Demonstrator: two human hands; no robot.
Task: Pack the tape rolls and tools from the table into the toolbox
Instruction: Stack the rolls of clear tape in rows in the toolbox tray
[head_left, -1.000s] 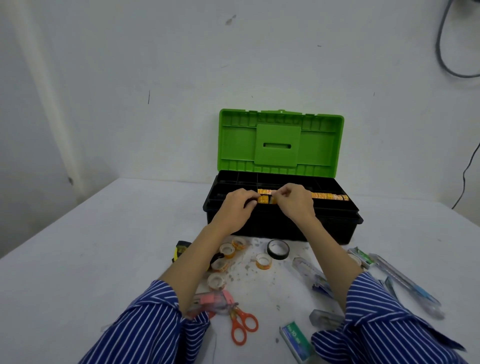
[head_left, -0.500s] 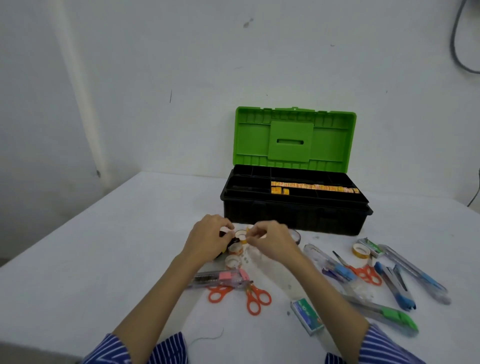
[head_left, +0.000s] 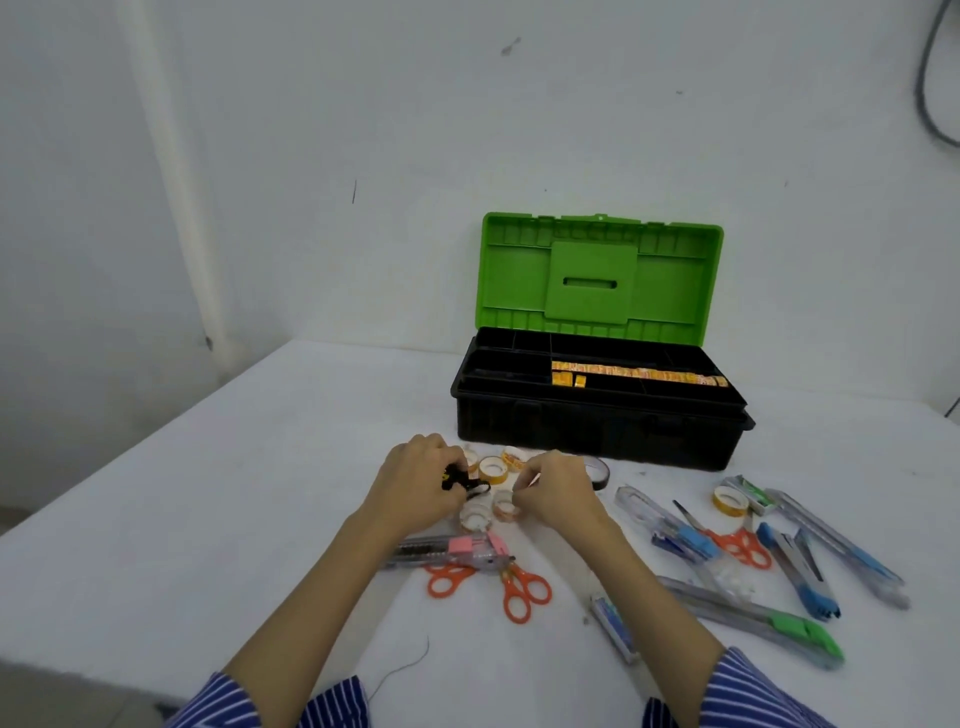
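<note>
While the white table (head_left: 208, 519) fills the lower half of the frame, the toolbox (head_left: 597, 421) sits right of centre at the far edge, its green lid (head_left: 597, 280) standing open against the wall. A row of small orange-yellow pieces (head_left: 639, 373) lies in the tray of the black base, toward its right side.

Below the box, at centre frame, both hands work among the small tape rolls. The left hand (head_left: 415, 483) is curled round a black-and-yellow object (head_left: 457, 480) — what it is I cannot tell. The right hand (head_left: 556, 488) has its fingers bent with the tips pinched together, though what they hold, if anything, is too small to see. Between and just above the hands lie several tape rolls (head_left: 491, 467), and a dark tape roll (head_left: 597, 470) peeks out beside the right hand.

Lower centre, a pink-and-clear cutter (head_left: 457, 551) lies across orange scissors (head_left: 519, 592). At right — spread toward the frame's edge — are a green-tipped cutter (head_left: 769, 621), blue-handled cutters (head_left: 800, 577), a second pair of orange scissors (head_left: 737, 545) and one more tape roll (head_left: 730, 501).
</note>
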